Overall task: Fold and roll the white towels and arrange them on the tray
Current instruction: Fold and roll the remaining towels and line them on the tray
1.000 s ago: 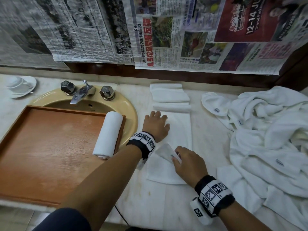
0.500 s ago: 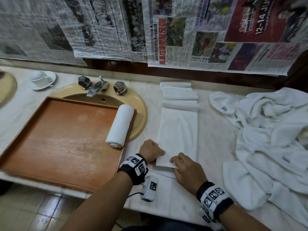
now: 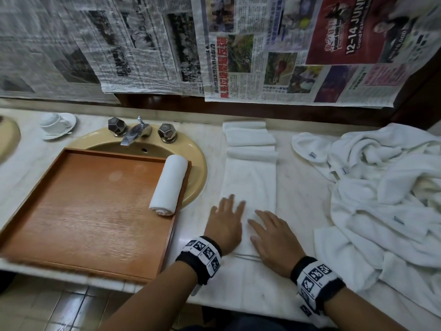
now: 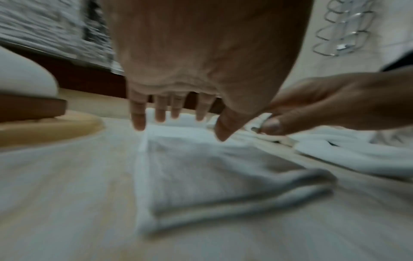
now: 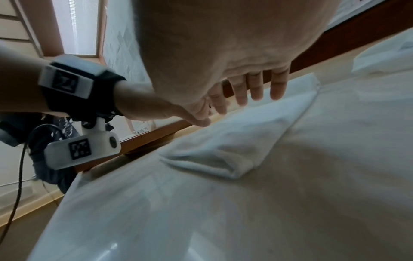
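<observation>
At the worktop's front edge, I see my left hand (image 3: 226,225) and right hand (image 3: 274,240) flat, fingers spread, both pressing the near end of the folded towel strip (image 3: 250,177), w/ nothing gripped. The wooden tray (image 3: 78,211) sits over the sink (image 3: 198,168), one rolled towel (image 3: 168,187) along its right rim. Loose towel pile (image 3: 381,187) lies toward the right edge; cup & saucer (image 3: 57,123) at back left.

A long folded white towel (image 3: 250,182) lies flat on the counter; one rolled towel (image 3: 168,188) rests along the wooden tray's (image 3: 83,211) right edge.
</observation>
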`<action>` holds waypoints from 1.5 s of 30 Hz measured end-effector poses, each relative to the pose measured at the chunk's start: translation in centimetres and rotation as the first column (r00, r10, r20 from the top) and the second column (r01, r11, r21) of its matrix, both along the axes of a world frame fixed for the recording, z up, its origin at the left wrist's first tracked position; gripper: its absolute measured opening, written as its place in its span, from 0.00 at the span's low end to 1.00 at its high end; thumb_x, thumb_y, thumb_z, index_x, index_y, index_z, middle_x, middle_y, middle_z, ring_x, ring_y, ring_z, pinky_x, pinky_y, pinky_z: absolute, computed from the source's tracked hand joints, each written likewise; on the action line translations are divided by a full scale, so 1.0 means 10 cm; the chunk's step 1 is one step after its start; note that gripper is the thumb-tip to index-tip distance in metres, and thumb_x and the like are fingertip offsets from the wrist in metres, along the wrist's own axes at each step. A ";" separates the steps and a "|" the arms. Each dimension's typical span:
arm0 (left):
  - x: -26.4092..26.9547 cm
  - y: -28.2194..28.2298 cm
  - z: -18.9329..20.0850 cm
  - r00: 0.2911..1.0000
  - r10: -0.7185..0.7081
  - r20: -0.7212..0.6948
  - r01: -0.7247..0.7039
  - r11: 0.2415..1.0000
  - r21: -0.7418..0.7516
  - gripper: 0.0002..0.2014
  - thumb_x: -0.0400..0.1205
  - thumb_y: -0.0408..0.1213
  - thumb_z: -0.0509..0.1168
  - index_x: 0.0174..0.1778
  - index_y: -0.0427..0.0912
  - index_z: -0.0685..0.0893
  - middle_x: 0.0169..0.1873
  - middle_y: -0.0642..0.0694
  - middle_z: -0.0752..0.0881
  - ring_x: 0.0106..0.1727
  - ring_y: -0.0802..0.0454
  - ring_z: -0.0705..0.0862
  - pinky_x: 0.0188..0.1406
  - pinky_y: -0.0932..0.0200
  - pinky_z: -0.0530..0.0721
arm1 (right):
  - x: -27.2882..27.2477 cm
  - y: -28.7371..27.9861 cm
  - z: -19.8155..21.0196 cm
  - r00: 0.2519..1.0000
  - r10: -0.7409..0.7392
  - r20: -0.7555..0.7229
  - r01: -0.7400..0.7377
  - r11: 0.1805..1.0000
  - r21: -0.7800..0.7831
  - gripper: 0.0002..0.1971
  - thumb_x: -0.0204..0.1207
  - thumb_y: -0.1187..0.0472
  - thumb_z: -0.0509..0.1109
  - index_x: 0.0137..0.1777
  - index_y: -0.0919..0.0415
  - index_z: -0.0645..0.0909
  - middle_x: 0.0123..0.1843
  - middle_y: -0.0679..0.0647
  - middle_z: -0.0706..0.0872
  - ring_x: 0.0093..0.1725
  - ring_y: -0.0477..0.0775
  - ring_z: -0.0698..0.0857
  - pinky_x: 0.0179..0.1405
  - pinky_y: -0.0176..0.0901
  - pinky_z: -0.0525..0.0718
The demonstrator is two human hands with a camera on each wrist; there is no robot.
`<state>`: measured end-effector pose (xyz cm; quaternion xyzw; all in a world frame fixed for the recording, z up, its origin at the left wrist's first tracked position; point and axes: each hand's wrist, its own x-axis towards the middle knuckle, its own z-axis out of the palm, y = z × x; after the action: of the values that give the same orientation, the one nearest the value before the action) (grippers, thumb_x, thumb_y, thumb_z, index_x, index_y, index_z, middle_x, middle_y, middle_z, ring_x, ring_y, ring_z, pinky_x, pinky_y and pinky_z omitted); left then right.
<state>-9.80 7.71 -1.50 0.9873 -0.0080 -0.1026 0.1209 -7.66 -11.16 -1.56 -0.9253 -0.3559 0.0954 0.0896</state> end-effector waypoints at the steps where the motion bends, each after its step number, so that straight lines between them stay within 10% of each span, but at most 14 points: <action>1: 0.00 -0.03 -0.05 0.991 -0.127 -0.031 0.128 0.992 -0.001 0.33 0.88 0.45 0.56 0.89 0.48 0.52 0.89 0.38 0.49 0.88 0.37 0.51 0.83 0.37 0.61 | 0.02 0.04 -0.03 0.998 -0.017 -0.059 0.013 0.998 -0.060 0.32 0.86 0.41 0.44 0.84 0.55 0.66 0.88 0.58 0.60 0.86 0.61 0.59 0.81 0.58 0.68; 5: 0.00 0.17 -0.25 0.971 -0.081 -0.223 0.094 0.994 0.049 0.33 0.91 0.54 0.43 0.89 0.50 0.37 0.85 0.47 0.29 0.88 0.41 0.32 0.86 0.34 0.41 | 0.14 -0.05 -0.25 0.958 -0.187 -0.217 0.124 0.953 -0.277 0.40 0.79 0.34 0.24 0.87 0.56 0.30 0.86 0.54 0.25 0.86 0.56 0.29 0.86 0.62 0.39; 8: 0.08 0.28 -0.23 0.960 0.155 -0.232 -0.141 0.987 0.073 0.34 0.91 0.53 0.41 0.88 0.43 0.34 0.85 0.39 0.28 0.87 0.36 0.32 0.86 0.33 0.41 | 0.24 -0.05 -0.18 0.888 -0.396 -0.235 0.331 0.903 -0.272 0.37 0.88 0.40 0.38 0.87 0.60 0.29 0.87 0.60 0.26 0.86 0.59 0.28 0.85 0.62 0.34; 14: 0.06 0.06 -0.22 0.977 -0.114 -0.182 0.122 0.992 0.036 0.32 0.92 0.53 0.42 0.89 0.50 0.35 0.87 0.47 0.30 0.88 0.44 0.32 0.86 0.35 0.38 | 0.18 -0.02 -0.22 0.980 -0.081 -0.180 0.040 0.975 -0.218 0.41 0.76 0.39 0.24 0.87 0.59 0.32 0.86 0.54 0.26 0.87 0.54 0.31 0.86 0.57 0.36; 17: 0.12 0.13 -0.20 0.971 0.073 -0.226 -0.048 0.993 0.112 0.33 0.91 0.50 0.46 0.89 0.41 0.45 0.89 0.44 0.39 0.89 0.39 0.41 0.85 0.31 0.46 | 0.23 -0.06 -0.17 0.973 -0.180 -0.146 0.134 0.950 -0.282 0.34 0.87 0.45 0.33 0.88 0.65 0.40 0.89 0.60 0.35 0.89 0.58 0.38 0.87 0.58 0.40; 20: 0.09 0.17 -0.11 0.999 0.027 -0.016 -0.026 0.996 0.089 0.24 0.83 0.41 0.58 0.77 0.39 0.74 0.79 0.37 0.70 0.79 0.31 0.69 0.73 0.32 0.70 | 0.25 -0.11 -0.13 0.983 -0.160 -0.089 0.153 0.984 -0.087 0.28 0.89 0.51 0.46 0.83 0.64 0.66 0.87 0.61 0.62 0.87 0.62 0.58 0.86 0.57 0.53; 23: -0.06 0.13 -0.06 0.964 -0.191 0.183 0.208 0.974 -0.083 0.16 0.75 0.42 0.66 0.57 0.42 0.86 0.54 0.42 0.85 0.54 0.38 0.83 0.48 0.45 0.82 | 0.13 -0.11 -0.15 0.998 -0.001 -0.058 0.009 0.990 0.141 0.20 0.82 0.46 0.56 0.56 0.55 0.86 0.59 0.50 0.86 0.61 0.55 0.81 0.62 0.50 0.78; 29: -0.30 0.06 -0.08 0.926 -0.375 0.036 0.376 0.926 -0.034 0.19 0.68 0.54 0.70 0.49 0.47 0.81 0.49 0.48 0.79 0.49 0.47 0.76 0.43 0.51 0.77 | -0.06 -0.13 -0.16 0.973 0.137 -0.184 -0.106 0.980 0.168 0.17 0.70 0.42 0.74 0.52 0.52 0.85 0.49 0.45 0.80 0.50 0.46 0.79 0.46 0.35 0.74; 33: -0.30 0.03 -0.09 0.928 -0.371 0.035 0.372 0.928 -0.031 0.13 0.68 0.48 0.69 0.43 0.45 0.80 0.43 0.47 0.79 0.43 0.45 0.77 0.35 0.52 0.76 | -0.10 -0.10 -0.22 0.988 0.085 -0.131 -0.053 0.971 0.233 0.09 0.73 0.49 0.67 0.39 0.52 0.84 0.39 0.44 0.80 0.39 0.47 0.80 0.31 0.38 0.79; 39: -0.20 0.00 -0.06 0.985 -0.170 0.027 0.172 0.976 -0.133 0.12 0.78 0.45 0.62 0.48 0.45 0.88 0.45 0.47 0.83 0.50 0.46 0.79 0.42 0.55 0.70 | 0.00 -0.01 -0.06 0.905 -0.152 -0.397 0.260 0.936 0.236 0.03 0.75 0.57 0.70 0.44 0.51 0.85 0.39 0.41 0.86 0.40 0.43 0.83 0.43 0.40 0.82; 45: -0.23 -0.06 -0.09 0.998 0.042 0.044 -0.030 0.967 -0.253 0.10 0.79 0.40 0.65 0.57 0.48 0.83 0.49 0.50 0.86 0.53 0.50 0.78 0.52 0.51 0.78 | -0.05 0.05 -0.16 0.915 -0.206 -0.348 0.307 0.913 0.268 0.03 0.76 0.61 0.72 0.48 0.53 0.84 0.45 0.44 0.82 0.45 0.44 0.83 0.46 0.40 0.83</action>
<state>-12.14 7.15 -2.35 0.9661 -0.0061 -0.0746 0.2471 -8.12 -10.64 -3.12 -0.9109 -0.2218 0.1693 0.3040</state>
